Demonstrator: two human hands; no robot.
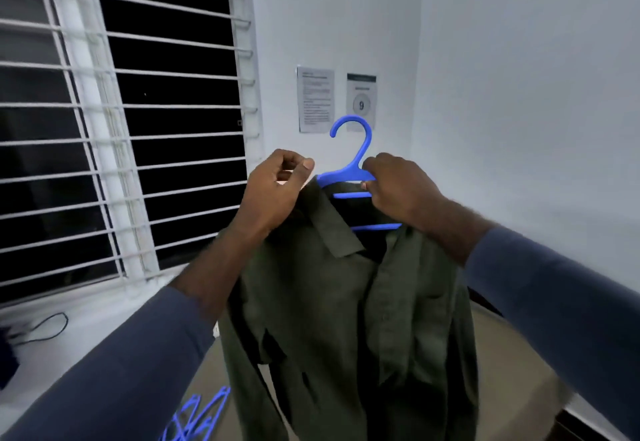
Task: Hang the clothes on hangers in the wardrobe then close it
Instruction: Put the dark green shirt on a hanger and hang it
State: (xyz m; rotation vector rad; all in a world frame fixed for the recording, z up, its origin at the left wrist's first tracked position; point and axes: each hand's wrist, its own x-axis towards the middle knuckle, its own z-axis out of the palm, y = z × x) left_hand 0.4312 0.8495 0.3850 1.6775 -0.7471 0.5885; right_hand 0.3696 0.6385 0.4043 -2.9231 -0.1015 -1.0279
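Note:
An olive-green shirt (pixel 332 309) hangs in front of me from a blue plastic hanger (pixel 356 153), whose hook points up and left. My right hand (pixel 398 188) grips the hanger's right side just below the hook, over the collar. My left hand (pixel 277 191) pinches the shirt's left shoulder at the hanger's left end, fingers curled. The shirt's front hangs open and its lower part drapes down out of view. The wardrobe is not in view.
A barred window (pixel 121 122) fills the left side above a white ledge (pixel 79 333) with a black cable. Several blue hangers (pixel 194 420) lie at the bottom. Two paper notices (pixel 316 99) are stuck on the white wall behind.

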